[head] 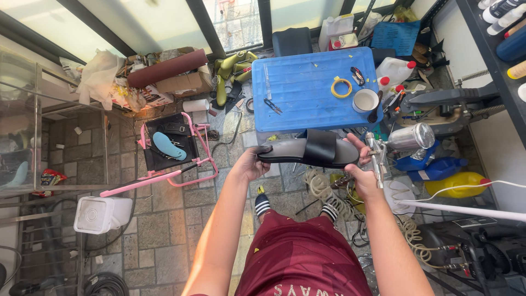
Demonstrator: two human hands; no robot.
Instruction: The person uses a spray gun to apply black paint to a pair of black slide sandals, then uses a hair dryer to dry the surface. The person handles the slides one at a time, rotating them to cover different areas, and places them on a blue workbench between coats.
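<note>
Head view shows a black sandal [309, 151] with a wide strap, held flat in the air between both hands, above the person's knees. The left hand [251, 163] grips one end of the sandal, with the thumb on top and the fingers curled under it. The right hand [363, 178] touches the other end with its fingertips and also holds a shiny spray gun [378, 156] with a round metal cup [411, 137] on its side. The spray gun stands upright, just beside the sandal's end.

Just past the hands is a blue plastic table [307, 93]. On it lie a yellow tape ring [341, 87], a white cup [365, 100] and small scissors [272, 105]. To the left of the left hand stands a pink folding chair [192, 164] with a light blue insole [168, 145] on its seat. A white tub [101, 214] sits on the stone floor further left. To the right of the right hand lies a yellow bottle [457, 183], and a coiled hose [329, 197] lies under the hands.
</note>
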